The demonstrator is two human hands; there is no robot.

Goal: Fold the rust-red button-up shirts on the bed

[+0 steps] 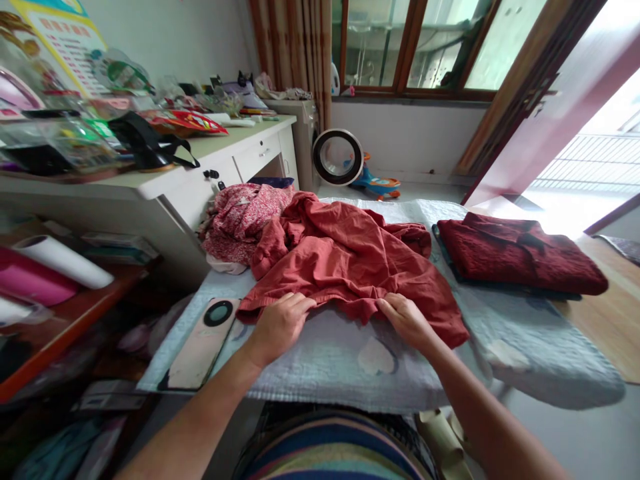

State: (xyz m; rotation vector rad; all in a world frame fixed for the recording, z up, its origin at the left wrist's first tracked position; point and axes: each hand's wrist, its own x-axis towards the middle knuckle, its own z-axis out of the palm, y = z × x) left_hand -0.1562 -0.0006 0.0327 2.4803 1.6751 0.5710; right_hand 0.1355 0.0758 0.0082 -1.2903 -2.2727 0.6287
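Observation:
A crumpled rust-red garment (350,260), which looks like a shirt, lies spread over a pale blue cloth (345,373) with a heart pattern. My left hand (283,323) pinches its near hem left of the middle. Farther right along that hem, my right hand (406,321) grips the fabric between thumb and fingers. A phone (197,353) with a round camera ring rests left of my left hand. Behind it is a heap of pink floral clothing (245,220), touching the red garment. On the right, a folded dark red garment (520,253) sits on top of another dark folded piece.
A cluttered white desk (225,160) runs along the left wall, with a low red-edged shelf (95,313) holding rolls below it. Beyond the cloth stand a round white-rimmed object (337,157) and a blue ride-on toy (377,183). An open door (545,107) is at right.

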